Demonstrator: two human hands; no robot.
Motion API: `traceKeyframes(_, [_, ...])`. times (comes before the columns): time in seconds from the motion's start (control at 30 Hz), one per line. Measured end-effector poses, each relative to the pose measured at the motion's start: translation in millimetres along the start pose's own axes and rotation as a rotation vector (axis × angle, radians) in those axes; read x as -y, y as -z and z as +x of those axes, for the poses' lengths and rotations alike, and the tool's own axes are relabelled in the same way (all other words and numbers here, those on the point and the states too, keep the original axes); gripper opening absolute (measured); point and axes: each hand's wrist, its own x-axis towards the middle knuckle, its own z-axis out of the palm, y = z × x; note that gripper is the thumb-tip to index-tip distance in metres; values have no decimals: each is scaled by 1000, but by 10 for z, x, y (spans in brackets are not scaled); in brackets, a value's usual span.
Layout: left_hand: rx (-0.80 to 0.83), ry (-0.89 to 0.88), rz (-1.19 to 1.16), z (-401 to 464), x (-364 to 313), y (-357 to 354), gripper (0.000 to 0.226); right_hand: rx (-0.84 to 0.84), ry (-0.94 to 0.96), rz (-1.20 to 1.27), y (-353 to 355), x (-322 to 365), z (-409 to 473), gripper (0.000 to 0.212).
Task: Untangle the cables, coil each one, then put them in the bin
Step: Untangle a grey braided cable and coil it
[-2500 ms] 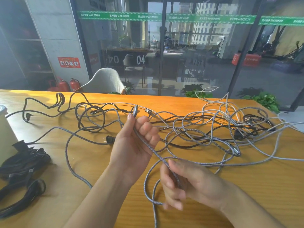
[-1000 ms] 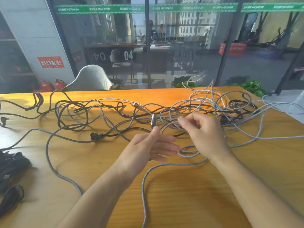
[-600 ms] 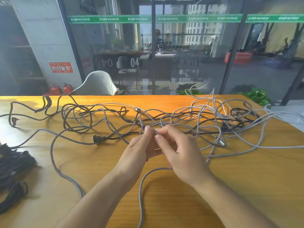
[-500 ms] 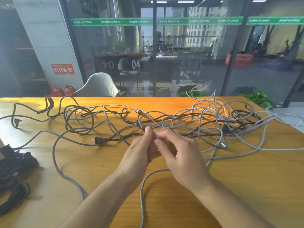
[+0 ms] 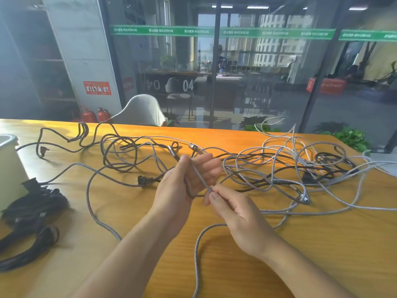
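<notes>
Two hands over an orange worktop (image 5: pixel 322 244) — left hand (image 5: pixel 182 188) gripping one grey braided cable (image 5: pixel 198 176), right hand (image 5: pixel 234 211) pinching it, perhaps four tangled cables (image 5: pixel 268 168) behind, one bin (image 5: pixel 8 168) at left.

The hands have drawn apart since half a second ago. The left hand (image 5: pixel 182 186) now holds a small loop of the grey cable (image 5: pixel 200 179), while the right hand (image 5: pixel 234 209) pinches it lower down.

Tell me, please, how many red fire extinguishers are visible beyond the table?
2: one fire extinguisher and a second just right of it, side by side on the floor below the red wall sign. Others may be hidden.
</notes>
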Motion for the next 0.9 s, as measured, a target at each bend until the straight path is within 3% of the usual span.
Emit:
traceKeyframes(0.33, [166, 134, 98, -35, 69, -5, 64, 90, 18, -69, 81, 43, -35, 31])
traceKeyframes(0.57, [168, 156, 29, -73, 21, -42, 54, 201, 6, -130, -12, -14, -35, 28])
traceKeyframes(0.77, [127, 161, 33, -133, -62, -100, 56, 201, 3, -137, -20, -71, -19, 33])
traceKeyframes(0.9, [140, 153, -60, -103, -107, -49, 52, 355, -109, -166, 121, -109, 14, 46])
